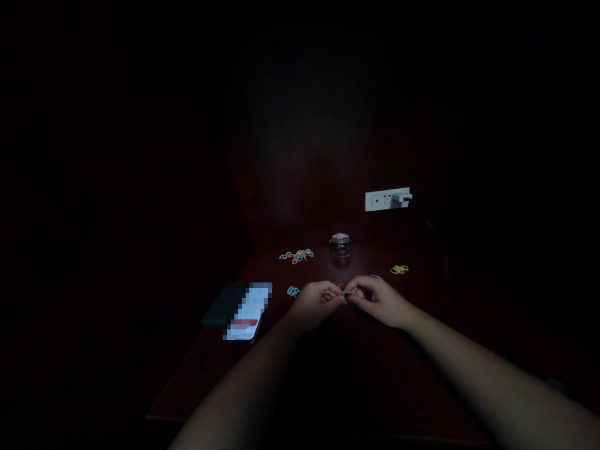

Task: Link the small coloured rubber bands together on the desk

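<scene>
Fingertips of my left hand and my right hand meet over the middle of the dark table, pinching a small green hair band between them. Part of the band is hidden by the fingers. Just left of my left hand lie light-blue hair bands, partly covered by it. Behind my right hand a bluish band peeks out. Several yellow bands form a small group farther right. At the back left is a loose pile of mixed-colour bands.
A clear lidded jar stands at the back of the reddish table. On the left, a lit phone lies beside a dark flat box, with a cable near them. A wall socket holds a white plug. The surroundings are very dark.
</scene>
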Demonstrator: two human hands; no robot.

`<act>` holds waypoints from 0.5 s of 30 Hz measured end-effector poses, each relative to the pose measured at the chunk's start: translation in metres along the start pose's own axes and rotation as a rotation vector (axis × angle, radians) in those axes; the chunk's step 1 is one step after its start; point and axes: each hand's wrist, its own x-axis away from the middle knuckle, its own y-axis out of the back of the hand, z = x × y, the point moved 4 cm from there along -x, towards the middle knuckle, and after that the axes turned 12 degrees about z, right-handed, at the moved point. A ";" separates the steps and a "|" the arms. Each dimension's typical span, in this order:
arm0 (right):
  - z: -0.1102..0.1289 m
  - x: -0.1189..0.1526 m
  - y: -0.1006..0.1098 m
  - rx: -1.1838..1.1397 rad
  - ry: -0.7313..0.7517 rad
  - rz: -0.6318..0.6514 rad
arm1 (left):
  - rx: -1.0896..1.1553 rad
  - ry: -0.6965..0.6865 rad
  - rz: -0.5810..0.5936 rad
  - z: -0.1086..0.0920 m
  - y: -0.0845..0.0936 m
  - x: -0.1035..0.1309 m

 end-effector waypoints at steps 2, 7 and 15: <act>-0.001 -0.001 -0.001 -0.049 -0.004 0.002 | 0.009 0.005 0.004 0.001 0.000 0.000; -0.009 -0.003 -0.010 -0.319 -0.061 0.131 | -0.072 -0.041 -0.054 -0.005 0.003 0.001; -0.009 -0.001 -0.020 -0.567 -0.077 0.328 | -0.216 -0.073 -0.132 -0.014 0.005 0.002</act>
